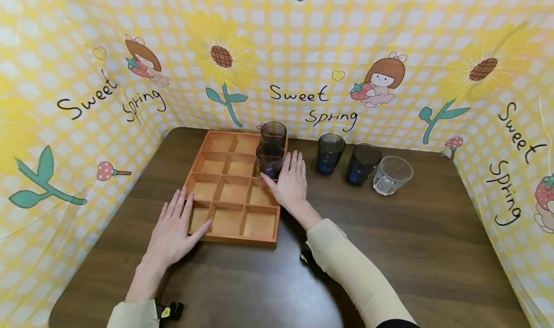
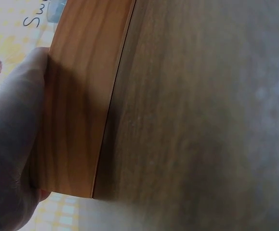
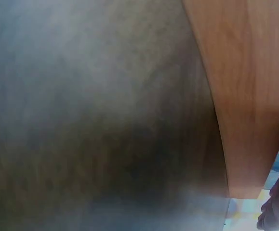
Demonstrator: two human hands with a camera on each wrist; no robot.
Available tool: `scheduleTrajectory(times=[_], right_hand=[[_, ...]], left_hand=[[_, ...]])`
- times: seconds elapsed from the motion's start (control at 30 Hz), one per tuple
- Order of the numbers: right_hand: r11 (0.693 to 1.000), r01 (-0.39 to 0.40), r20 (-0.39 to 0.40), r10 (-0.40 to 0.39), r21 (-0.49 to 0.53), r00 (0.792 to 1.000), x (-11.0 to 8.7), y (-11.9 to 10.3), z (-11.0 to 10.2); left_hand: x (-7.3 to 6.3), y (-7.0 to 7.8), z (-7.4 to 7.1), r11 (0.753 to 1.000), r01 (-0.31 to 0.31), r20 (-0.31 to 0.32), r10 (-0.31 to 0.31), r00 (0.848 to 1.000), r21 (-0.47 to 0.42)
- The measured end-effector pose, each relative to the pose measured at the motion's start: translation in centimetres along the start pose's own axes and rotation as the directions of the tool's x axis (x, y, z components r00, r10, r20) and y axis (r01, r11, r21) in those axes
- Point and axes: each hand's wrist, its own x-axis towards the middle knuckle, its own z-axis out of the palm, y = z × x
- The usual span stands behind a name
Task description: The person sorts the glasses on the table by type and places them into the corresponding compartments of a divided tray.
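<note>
A wooden compartment tray [image 1: 228, 207] lies on the table. Two dark tinted glasses stand in its right-hand column: one glass [image 1: 273, 132] in the back compartment, the other glass [image 1: 270, 160] just in front. My left hand [image 1: 170, 234] rests at the tray's near left corner, fingers straight along the left side and thumb reaching over the front-left compartment. Along the right side lies my right hand [image 1: 291, 183], its fingers straight and its thumb over the edge by the nearer glass. The left wrist view shows the tray's outer wall [image 2: 81, 106] beside the left hand.
Right of the tray, two dark glasses, one [image 1: 330, 154] and another [image 1: 363, 163], stand in a row with a clear glass [image 1: 391, 175]. A yellow checked cloth [image 1: 294, 39] surrounds the dark wooden table [image 1: 389, 251] at the back and sides.
</note>
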Motion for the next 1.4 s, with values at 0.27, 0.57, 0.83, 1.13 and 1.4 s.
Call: scheduleTrajectory(times=[0.27, 0.57, 0.83, 1.13, 1.4], right_hand=[[0.999, 0.026, 0.052, -0.027, 0.029, 0.998, -0.1, 1.0, -0.7], [0.994, 0.109, 0.034, -0.108, -0.026, 0.994, -1.1, 2.3, -3.0], [0.984, 0.172, 0.005, -0.172, -0.041, 0.985, -2.6, 4.0, -4.3], [0.97, 0.224, -0.013, -0.226, -0.095, 0.974, -4.4, 5.9, -5.1], [0.962, 0.242, -0.064, -0.252, -0.127, 0.966, -5.4, 8.2, -5.9]], left_hand=[[0.0, 0.1, -0.1, 1.0, 0.015, 0.015, -0.015, 1.0, -0.002], [0.2, 0.1, -0.5, 1.0, 0.008, 0.008, -0.008, 1.0, 0.02], [0.1, 0.2, -0.5, 1.0, 0.002, 0.0, -0.002, 1.0, 0.014], [-0.1, 0.1, -0.3, 1.0, 0.003, -0.005, -0.003, 1.0, -0.005], [0.0, 0.2, -0.3, 1.0, 0.0, -0.01, 0.0, 1.0, -0.007]])
